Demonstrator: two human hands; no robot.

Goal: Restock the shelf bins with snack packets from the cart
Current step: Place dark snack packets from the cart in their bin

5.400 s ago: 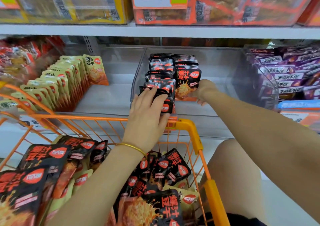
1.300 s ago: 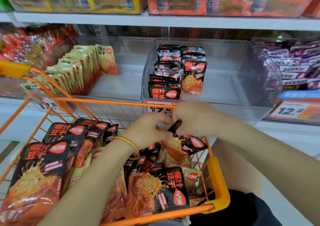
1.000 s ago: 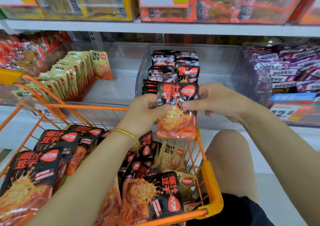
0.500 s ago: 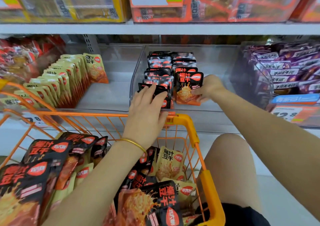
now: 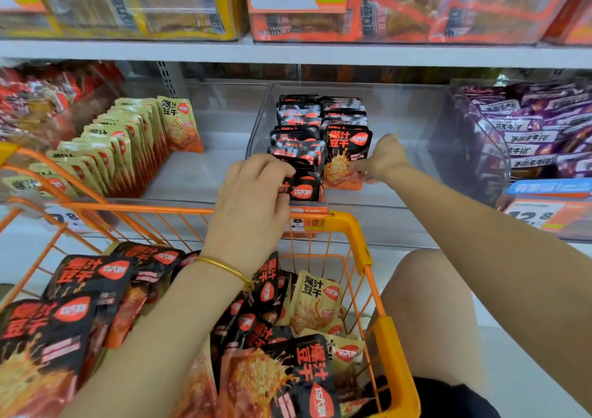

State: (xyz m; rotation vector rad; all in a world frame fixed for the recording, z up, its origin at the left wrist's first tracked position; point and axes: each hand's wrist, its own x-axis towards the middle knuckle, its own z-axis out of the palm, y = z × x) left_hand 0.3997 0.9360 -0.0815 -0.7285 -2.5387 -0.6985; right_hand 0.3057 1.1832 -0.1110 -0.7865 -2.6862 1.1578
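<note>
A clear shelf bin (image 5: pixel 403 119) holds two rows of upright black-and-orange snack packets (image 5: pixel 298 135). My left hand (image 5: pixel 253 199) reaches over the cart rim, and its fingers curl over the tops of the front packets of the left row (image 5: pixel 304 190). My right hand (image 5: pixel 382 161) is inside the bin and pinches the lower right edge of the front packet of the right row (image 5: pixel 346 158), which stands upright facing me. More black packets (image 5: pixel 89 276) and a few yellow ones (image 5: pixel 315 302) lie loose in the orange wire cart (image 5: pixel 350 225) below.
Upright yellow packets (image 5: pixel 128 142) fill the left of the neighbouring bin. Purple packets (image 5: pixel 528 135) fill the bin on the right, with a price tag (image 5: pixel 538 216) below. The shelf above (image 5: pixel 288 52) carries boxed goods. My knee (image 5: pixel 426 305) is beside the cart.
Both hands lifted one black packet from the cart; my right hand set it at the front of the right row. My left hand's fingers, straight half a second ago, now curl over the left row.
</note>
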